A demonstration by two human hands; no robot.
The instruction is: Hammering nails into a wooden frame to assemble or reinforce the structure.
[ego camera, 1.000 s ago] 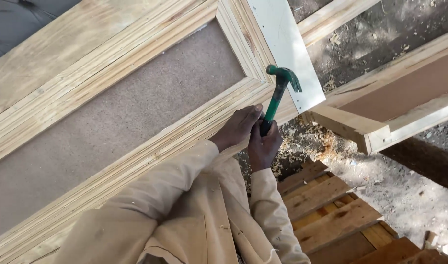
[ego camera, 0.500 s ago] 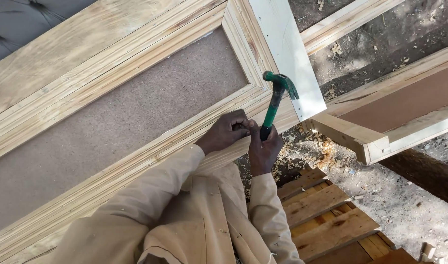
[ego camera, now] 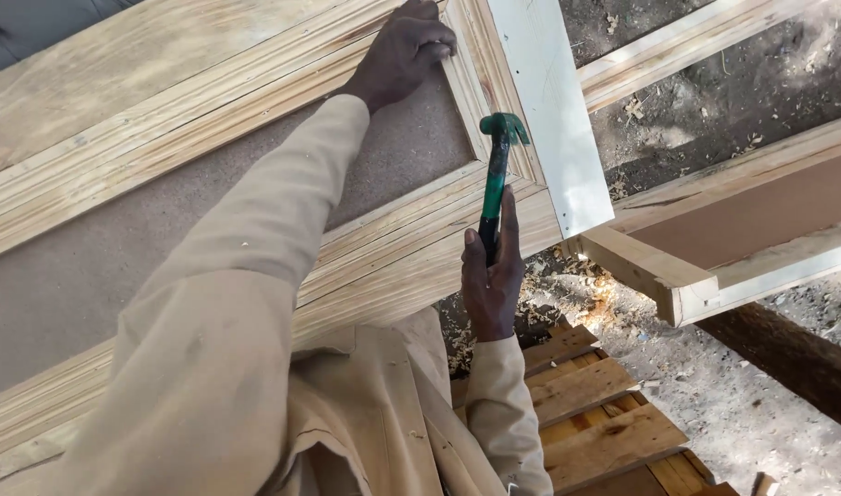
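Green claw hammer (ego camera: pixel 496 174), black grip low, head up and lying over the moulding (ego camera: pixel 475 92); pale wooden door (ego camera: pixel 145 119), grooved moulding framing a brown recessed panel (ego camera: pixel 393 156), lying flat, slanting across the view
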